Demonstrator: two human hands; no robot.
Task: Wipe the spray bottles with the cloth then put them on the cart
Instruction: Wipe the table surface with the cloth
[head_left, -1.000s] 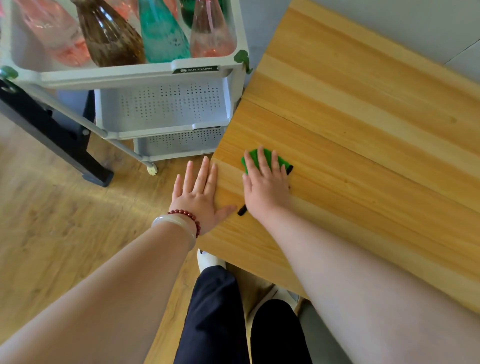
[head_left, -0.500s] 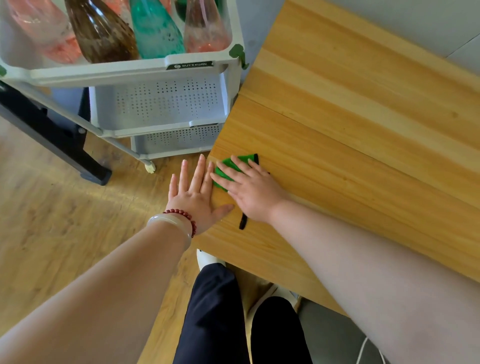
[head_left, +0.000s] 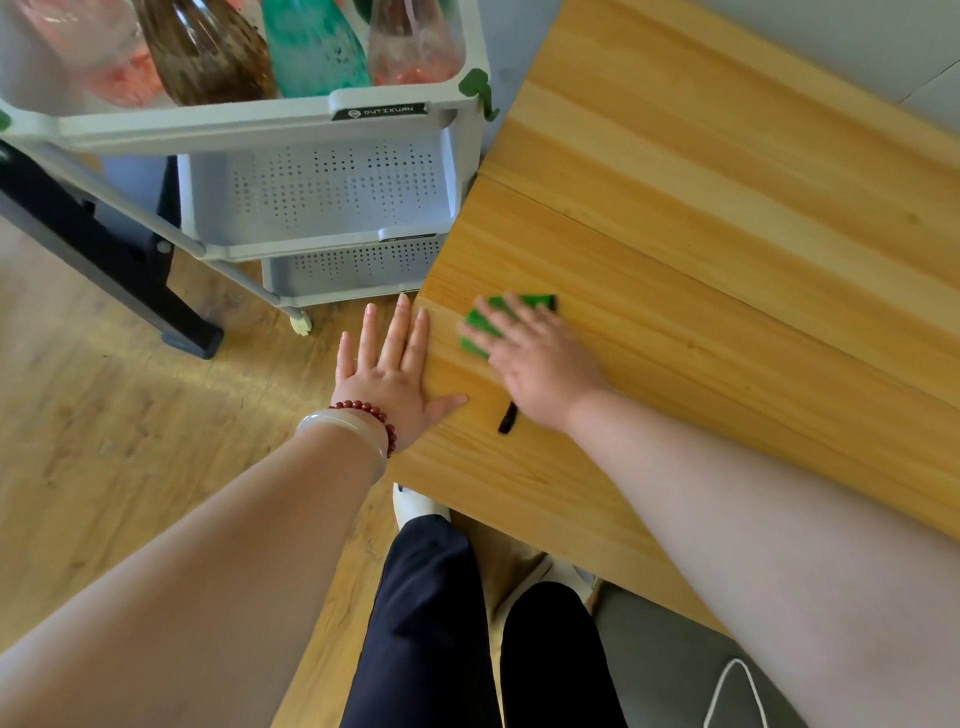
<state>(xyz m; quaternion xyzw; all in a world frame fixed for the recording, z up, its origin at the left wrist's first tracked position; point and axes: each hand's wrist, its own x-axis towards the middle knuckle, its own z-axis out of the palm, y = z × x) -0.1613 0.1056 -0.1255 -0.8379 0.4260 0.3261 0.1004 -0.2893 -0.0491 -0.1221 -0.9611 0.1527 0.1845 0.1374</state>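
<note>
A green cloth (head_left: 480, 325) with a black edge lies flat on the wooden table (head_left: 727, 270) near its left corner. My right hand (head_left: 537, 361) presses on it with straight fingers and covers most of it. Flat over the table's left edge lies my left hand (head_left: 389, 374), fingers straight, holding nothing. Several spray bottles stand in the top tray of the white cart (head_left: 249, 124): a pink one (head_left: 104, 57), a brown one (head_left: 208, 52), a teal one (head_left: 311, 47) and another pink one (head_left: 415, 47). Their tops are out of frame.
The cart's two lower perforated trays (head_left: 332, 192) hold nothing that I can see. A black frame leg (head_left: 130, 270) stands on the wooden floor left of the cart. My legs and white shoes (head_left: 415, 501) are below the table corner. A grey cushion (head_left: 675, 675) shows bottom right.
My right hand slid the cloth left toward the table edge, then back right a little. My left hand has stayed flat at the edge.
</note>
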